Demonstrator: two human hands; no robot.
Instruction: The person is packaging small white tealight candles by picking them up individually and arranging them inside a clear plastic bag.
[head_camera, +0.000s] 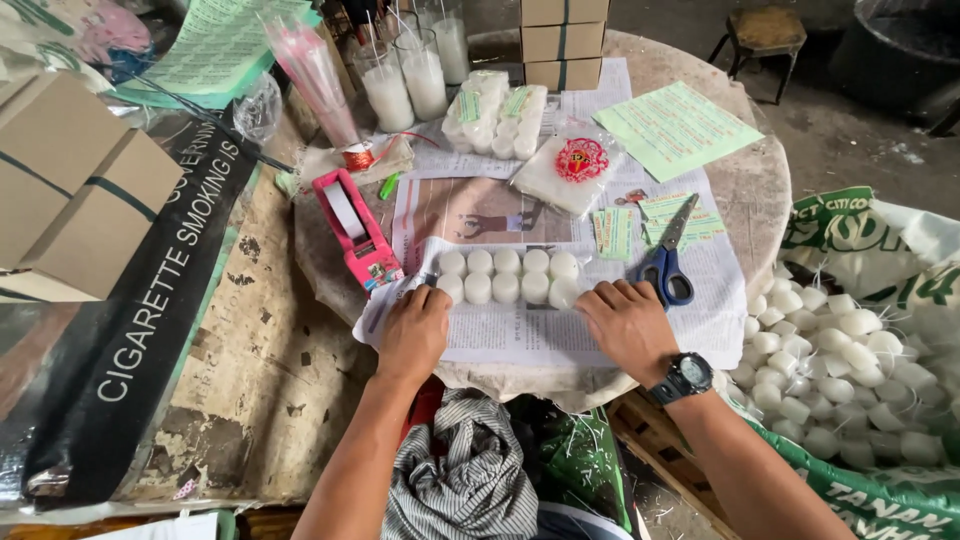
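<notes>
While both palms press flat on the newspaper (520, 335) at the table's (760, 185) near edge, my left hand (413, 335) and right hand (628, 325) flank two rows of white candles (508, 276) — fingers unclenched, grasping nothing. Blue-handled scissors (668, 255) lie just beside the right hand.

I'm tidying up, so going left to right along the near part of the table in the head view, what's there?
Pink tape dispenser → left hand → white candles in two rows → right hand → blue-handled scissors → sack of white candles.
</notes>
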